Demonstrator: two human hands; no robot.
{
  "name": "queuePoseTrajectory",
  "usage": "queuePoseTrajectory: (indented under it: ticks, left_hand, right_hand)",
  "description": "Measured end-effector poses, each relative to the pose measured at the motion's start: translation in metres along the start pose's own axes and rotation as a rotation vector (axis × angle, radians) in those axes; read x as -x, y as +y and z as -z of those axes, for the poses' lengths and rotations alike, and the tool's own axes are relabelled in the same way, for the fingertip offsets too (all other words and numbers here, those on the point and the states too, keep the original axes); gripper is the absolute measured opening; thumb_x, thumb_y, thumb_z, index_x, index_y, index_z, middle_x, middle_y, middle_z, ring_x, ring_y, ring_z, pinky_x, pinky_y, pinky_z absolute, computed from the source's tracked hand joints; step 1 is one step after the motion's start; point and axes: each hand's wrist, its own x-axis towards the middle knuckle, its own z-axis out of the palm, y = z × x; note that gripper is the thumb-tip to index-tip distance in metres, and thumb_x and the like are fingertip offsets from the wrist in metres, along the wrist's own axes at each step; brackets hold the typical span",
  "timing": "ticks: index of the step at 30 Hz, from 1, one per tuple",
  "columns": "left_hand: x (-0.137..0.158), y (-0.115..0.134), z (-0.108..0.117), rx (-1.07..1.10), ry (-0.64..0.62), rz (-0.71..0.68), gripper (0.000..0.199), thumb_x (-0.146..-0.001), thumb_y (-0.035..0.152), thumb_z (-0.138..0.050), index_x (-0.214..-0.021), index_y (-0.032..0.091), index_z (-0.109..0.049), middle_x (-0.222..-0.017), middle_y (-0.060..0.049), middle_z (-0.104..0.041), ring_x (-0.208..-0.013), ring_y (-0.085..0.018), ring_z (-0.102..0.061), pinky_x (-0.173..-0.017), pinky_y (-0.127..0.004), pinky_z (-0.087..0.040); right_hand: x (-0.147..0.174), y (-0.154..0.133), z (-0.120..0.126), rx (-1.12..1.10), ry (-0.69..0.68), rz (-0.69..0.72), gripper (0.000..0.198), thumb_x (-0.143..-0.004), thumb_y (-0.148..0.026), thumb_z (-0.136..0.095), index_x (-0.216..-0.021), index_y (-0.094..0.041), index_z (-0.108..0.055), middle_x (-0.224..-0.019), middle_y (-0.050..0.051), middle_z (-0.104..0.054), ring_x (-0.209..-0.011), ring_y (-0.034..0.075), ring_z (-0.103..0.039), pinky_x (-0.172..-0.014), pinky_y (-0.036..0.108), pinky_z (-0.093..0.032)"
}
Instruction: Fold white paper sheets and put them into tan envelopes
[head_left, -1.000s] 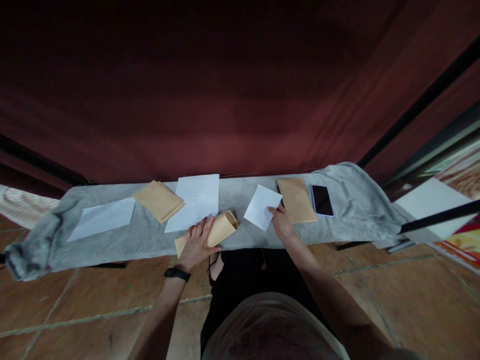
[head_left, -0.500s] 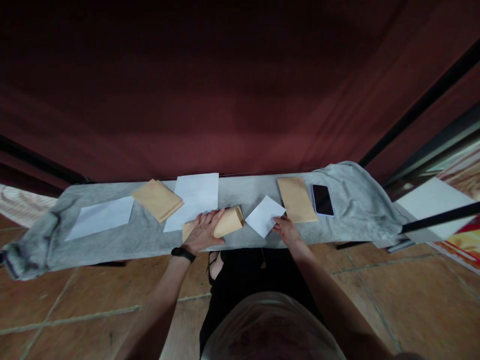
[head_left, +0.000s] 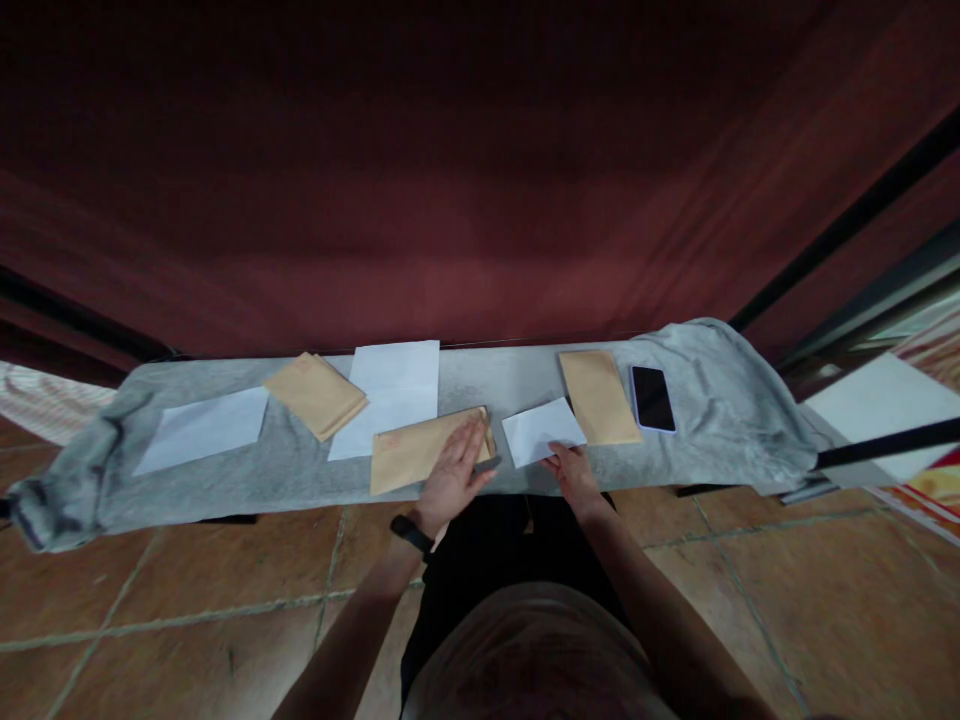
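Probably folded paper (head_left: 538,434) in right hand (head_left: 574,474)

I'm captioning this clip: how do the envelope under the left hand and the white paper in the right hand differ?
The envelope is brown, the paper white. The envelope looks longer than the paper. The left hand rests on the envelope; the right hand grips the paper's near edge. Both have straight edges.

A tan envelope (head_left: 411,453) with faint reddish print is lying on grey cloth (head_left: 296,478), slanting up toward the right; a small white paper rectangle (head_left: 536,427) is being held just beside its right end.
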Motion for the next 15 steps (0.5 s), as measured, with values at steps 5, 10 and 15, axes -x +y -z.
queuePoseTrajectory:
  ticks: [5,10,15]
  left_hand:
    - [-0.006,0.073,-0.054,0.031,-0.054,-0.093,0.072,-0.099,0.034,-0.050,-0.159,0.015,-0.015,-0.165,-0.014,-0.026,-0.154,-0.023,-0.017,-0.123,-0.044,-0.031]
    - [-0.007,0.088,-0.076,-0.065,-0.027,-0.035,0.066,-0.098,0.025,-0.048,-0.157,0.009,-0.022,-0.164,-0.017,-0.027,-0.154,-0.026,-0.017,-0.123,-0.046,-0.030]
    - [-0.008,0.081,-0.078,-0.150,-0.016,-0.009,0.065,-0.098,0.025,-0.047,-0.156,0.008,-0.024,-0.163,-0.017,-0.030,-0.153,-0.025,-0.022,-0.123,-0.045,-0.031]
  right_hand:
    - [0.009,0.006,-0.002,0.042,-0.060,-0.055,0.016,-0.071,-0.027,-0.071,-0.073,-0.025,-0.055,-0.069,-0.003,-0.069,-0.066,0.016,-0.069,-0.067,0.028,-0.058]
    - [0.018,0.004,0.004,0.077,-0.124,-0.121,0.018,-0.073,-0.030,-0.071,-0.073,-0.024,-0.054,-0.072,0.000,-0.069,-0.071,0.018,-0.070,-0.073,0.032,-0.058]
    - [0.021,-0.013,0.012,0.144,-0.162,-0.269,0.013,-0.089,-0.035,-0.056,-0.083,-0.024,-0.058,-0.081,0.005,-0.073,-0.080,0.021,-0.073,-0.090,0.043,-0.057]
